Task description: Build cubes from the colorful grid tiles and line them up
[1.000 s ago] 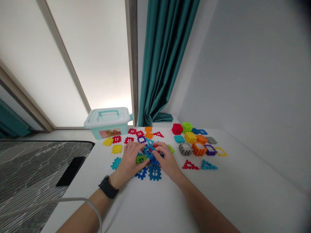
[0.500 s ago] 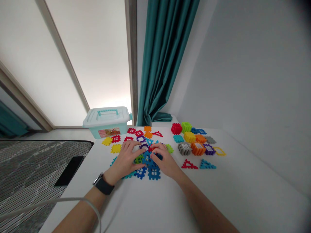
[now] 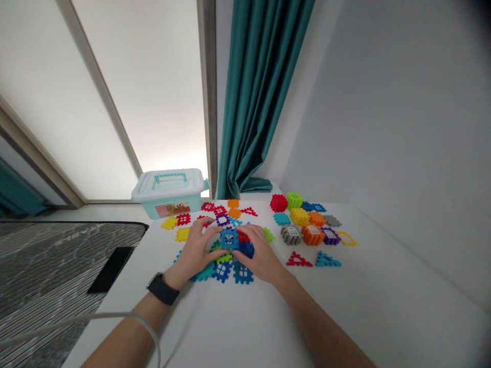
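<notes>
A blue square interlocking tile (image 3: 229, 238) with a window pattern is raised between my two hands. My left hand (image 3: 197, 251) pinches its left side, with thumb below and fingers above. On the other side, my right hand (image 3: 261, 256) grips it with thumb and fingers. Under and around the fingers lie a green tile (image 3: 223, 257), a dark blue window tile (image 3: 221, 272), a blue window tile (image 3: 243, 273) and a teal piece (image 3: 203, 274). A red piece (image 3: 243, 237) shows beside my right fingers. Parts of the nearby tiles are hidden by my hands.
Red, yellow, orange and purple tiles lie farther back, including an orange tile (image 3: 233, 212). Stacks of tiles stand at right, among them an orange stack (image 3: 312, 235). A lidded teal box (image 3: 171, 194) sits at the back left. A white cable (image 3: 115, 315) crosses the lower left.
The blue tile has been lifted and tilted up, so its window face now shows toward me. My hands have shifted only slightly around it.
</notes>
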Motion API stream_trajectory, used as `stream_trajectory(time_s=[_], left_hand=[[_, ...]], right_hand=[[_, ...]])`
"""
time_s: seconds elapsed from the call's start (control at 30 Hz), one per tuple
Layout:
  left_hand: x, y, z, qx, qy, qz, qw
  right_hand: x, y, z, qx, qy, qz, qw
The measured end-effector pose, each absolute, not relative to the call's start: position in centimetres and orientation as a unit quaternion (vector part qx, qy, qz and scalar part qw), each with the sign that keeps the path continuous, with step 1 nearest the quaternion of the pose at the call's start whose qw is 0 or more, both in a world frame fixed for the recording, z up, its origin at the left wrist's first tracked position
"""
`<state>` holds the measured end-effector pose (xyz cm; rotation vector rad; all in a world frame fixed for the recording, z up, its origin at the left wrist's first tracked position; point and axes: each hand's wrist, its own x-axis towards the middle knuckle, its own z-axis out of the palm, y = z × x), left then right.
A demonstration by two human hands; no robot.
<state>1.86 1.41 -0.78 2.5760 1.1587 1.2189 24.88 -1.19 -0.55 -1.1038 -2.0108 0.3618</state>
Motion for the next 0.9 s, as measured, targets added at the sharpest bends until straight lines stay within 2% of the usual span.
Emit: stream_trajectory(time_s=[0.3, 0.6, 0.9], left_hand=[[2.00, 1.24, -0.81, 0.836, 0.364, 0.407, 0.052], [1.84, 1.19, -0.39, 0.830, 0.373, 0.413, 0.046], [1.96, 1.18, -0.63, 0.833, 0.371, 0.408, 0.046]], right_hand=[[25.06, -1.10, -0.73, -0.429, -0.804, 0.125, 0.393], [24.86, -1.35, -0.42, -0.411, -0.791, 0.104, 0.440], [25.13, -1.15, -0.56, -0.403, -0.794, 0.083, 0.448]])
